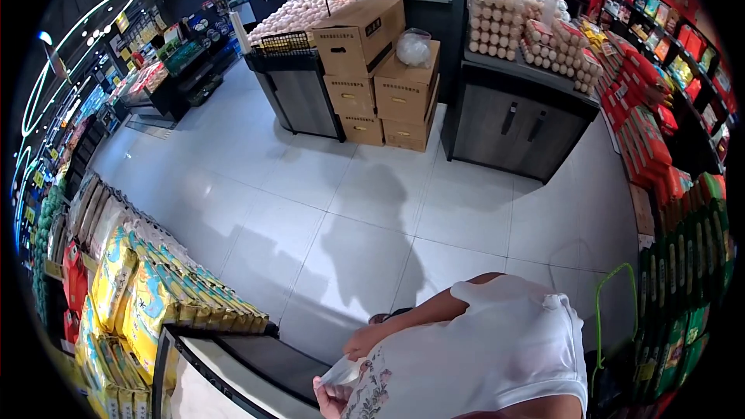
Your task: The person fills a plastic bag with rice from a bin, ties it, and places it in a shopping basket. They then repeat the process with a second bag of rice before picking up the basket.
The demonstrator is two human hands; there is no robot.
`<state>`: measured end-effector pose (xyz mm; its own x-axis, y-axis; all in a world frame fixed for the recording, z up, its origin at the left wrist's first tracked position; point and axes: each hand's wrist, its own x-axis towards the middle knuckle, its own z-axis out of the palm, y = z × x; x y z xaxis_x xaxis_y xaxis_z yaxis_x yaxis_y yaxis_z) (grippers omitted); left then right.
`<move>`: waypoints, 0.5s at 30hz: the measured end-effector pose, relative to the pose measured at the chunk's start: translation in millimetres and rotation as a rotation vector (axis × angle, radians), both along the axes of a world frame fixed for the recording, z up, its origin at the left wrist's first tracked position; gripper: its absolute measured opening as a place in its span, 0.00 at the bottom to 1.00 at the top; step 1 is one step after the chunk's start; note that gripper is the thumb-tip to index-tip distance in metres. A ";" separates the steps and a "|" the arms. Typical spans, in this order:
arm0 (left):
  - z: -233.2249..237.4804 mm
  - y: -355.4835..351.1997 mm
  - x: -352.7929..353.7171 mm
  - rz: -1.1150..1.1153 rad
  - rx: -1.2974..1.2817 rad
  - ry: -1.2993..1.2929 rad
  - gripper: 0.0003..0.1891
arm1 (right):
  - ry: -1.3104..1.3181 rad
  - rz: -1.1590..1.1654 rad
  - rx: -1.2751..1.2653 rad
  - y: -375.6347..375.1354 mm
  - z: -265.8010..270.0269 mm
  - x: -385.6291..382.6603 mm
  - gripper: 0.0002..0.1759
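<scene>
While we stood on the white tiled floor [326, 186], both hands were at a thin white plastic bag [497, 349], held low, just beside the rt end of a black-rimmed, white-topped counter [182, 349] & clear of the floor. Our left hand [332, 399] had its fingers closed narrow, pinching a small flap of the bag's edge. Our right hand [365, 338] sat just above, fingers curled in against the bag; whether it truly gripped, we couldn't tell. A flower-print patch [372, 388] showed near the left hand; sleeve or bag print, can't tell.

Along the counter's far side stood rows of yellow packets [147, 299]. A thin green loop handle [613, 287] hung just rt of the bag. Well apart, at the floor's far edge, were stacked brown cardboard boxes [365, 39], w/ trays of pale eggs [504, 23] on a dark cabinet [512, 128] beside them. Red packs [644, 124] lined the rt shelves.
</scene>
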<state>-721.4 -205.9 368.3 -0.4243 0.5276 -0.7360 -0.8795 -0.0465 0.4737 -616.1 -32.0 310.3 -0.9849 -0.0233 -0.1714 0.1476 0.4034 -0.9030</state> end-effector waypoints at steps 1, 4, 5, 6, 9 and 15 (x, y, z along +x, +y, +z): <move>-10.6 0.4 -10.4 -0.010 0.031 -0.050 0.19 | 0.030 -0.047 -0.024 6.1 0.5 -8.3 0.15; 0.2 23.6 -23.3 -0.029 -0.046 0.045 0.20 | 0.044 -0.107 -0.133 29.6 9.3 -28.2 0.14; -14.3 21.1 -41.3 -0.133 0.166 -0.040 0.14 | 0.019 -0.117 -0.213 37.8 12.4 -33.4 0.13; -29.8 18.7 -51.9 -0.132 0.164 -0.037 0.14 | 0.022 -0.116 -0.215 45.3 15.1 -38.5 0.13; -4.8 56.7 -53.7 -0.055 0.002 0.191 0.15 | 0.037 -0.218 -0.297 67.8 22.8 -51.5 0.12; 26.2 94.7 -64.5 0.021 0.076 0.167 0.08 | -0.058 -0.270 -0.564 100.3 53.6 -81.2 0.12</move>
<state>-785.9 -111.2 394.5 -0.5485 0.5688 -0.6129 -0.7874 -0.1047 0.6075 -697.3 68.3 363.9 -0.9581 0.1224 -0.2590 0.2332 -0.1916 -0.9534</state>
